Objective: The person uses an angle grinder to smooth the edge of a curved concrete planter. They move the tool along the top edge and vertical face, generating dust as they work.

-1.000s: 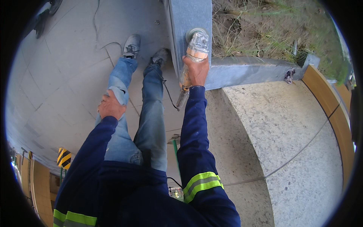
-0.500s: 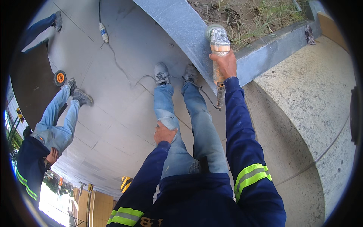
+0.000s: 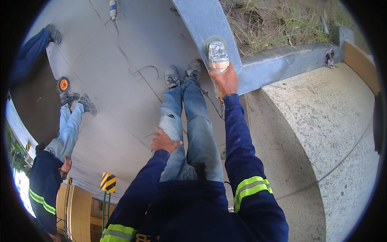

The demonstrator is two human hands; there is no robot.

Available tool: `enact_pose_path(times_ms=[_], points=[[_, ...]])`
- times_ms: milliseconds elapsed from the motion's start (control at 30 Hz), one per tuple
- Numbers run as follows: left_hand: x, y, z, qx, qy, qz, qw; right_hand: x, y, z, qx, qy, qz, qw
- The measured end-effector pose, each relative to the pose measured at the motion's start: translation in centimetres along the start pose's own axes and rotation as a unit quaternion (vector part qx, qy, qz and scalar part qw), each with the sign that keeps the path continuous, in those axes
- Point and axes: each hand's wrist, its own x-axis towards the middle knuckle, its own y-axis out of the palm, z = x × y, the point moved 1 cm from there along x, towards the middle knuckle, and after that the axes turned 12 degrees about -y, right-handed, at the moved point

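My right hand [image 3: 225, 80] is wrapped round the body of an angle grinder [image 3: 219, 58], which has a whitish, dust-coated head and an orange band. Its round disc [image 3: 211, 42] lies against the grey top of a low planter wall [image 3: 211, 20]; how hard it presses cannot be told. From the handle a thin cord [image 3: 201, 92] runs across to my shins. My left hand [image 3: 164, 141] rests on my left leg by the knee, fingers spread over the jeans and holding nothing.
Dry grass and soil [image 3: 274, 24] fill the planter. A speckled stone slab [image 3: 310, 101] curves along the right, with a cable [image 3: 322, 177] over it. Another person [image 3: 48, 173] stands at the left near an orange wheel [image 3: 63, 84]. A cord connector [image 3: 113, 10] lies on the floor.
The grinder has moved left along the planter wall top, its disc now over the surface rather than near the inner edge. My left hand stays on my leg. The view has shifted slightly.
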Motion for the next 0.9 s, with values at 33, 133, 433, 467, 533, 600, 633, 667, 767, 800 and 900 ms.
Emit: enact_pose_path(times_ms=[33, 133, 433, 467, 533, 600, 633, 667, 767, 800, 900], points=[[1.3, 0.2, -0.3, -0.01, -0.027, -0.013, 0.999, 0.2, 0.2, 0.6, -0.011, 0.002, 0.007, 1.0], [3.0, 1.5, -0.1, -0.023, -0.031, -0.07, 0.997, 1.1, 0.0, 3.1, -0.034, 0.012, 0.013, 0.999], [3.9, 1.8, 0.5, -0.022, -0.006, -0.098, 0.995, 1.0, -0.8, -1.0, 0.111, -0.039, -0.029, 0.993], [4.2, 2.1, 0.9, -0.03, 0.0, -0.103, 0.994, 0.6, -0.5, -1.1, 0.1, -0.037, -0.026, 0.994], [4.4, 3.1, 0.7, -0.029, 0.001, -0.102, 0.994, 0.0, -0.2, -1.4, 0.065, -0.038, -0.013, 0.997], [3.8, 2.5, 0.5, -0.009, -0.012, -0.093, 0.996, -0.2, 0.4, -0.7, 0.057, -0.044, 0.0, 0.997], [3.8, 2.4, 0.4, -0.01, -0.01, -0.096, 0.995, 0.4, 0.5, -0.3, 0.053, -0.054, 0.003, 0.997], [3.8, 2.6, 0.5, -0.011, -0.01, -0.098, 0.995, 0.7, 0.7, 0.3, 0.05, -0.063, 0.009, 0.997], [4.1, 3.2, 0.0, -0.01, -0.002, -0.09, 0.996, 1.8, 0.5, 1.8, 0.075, -0.081, 0.009, 0.994], [4.0, 3.3, 0.0, -0.01, 0.001, -0.09, 0.996, 2.3, 0.3, 2.0, 0.094, -0.088, 0.005, 0.992], [3.5, 3.2, -0.1, -0.007, -0.009, -0.087, 0.996, 2.7, -0.4, 2.0, 0.105, -0.097, -0.009, 0.99]])
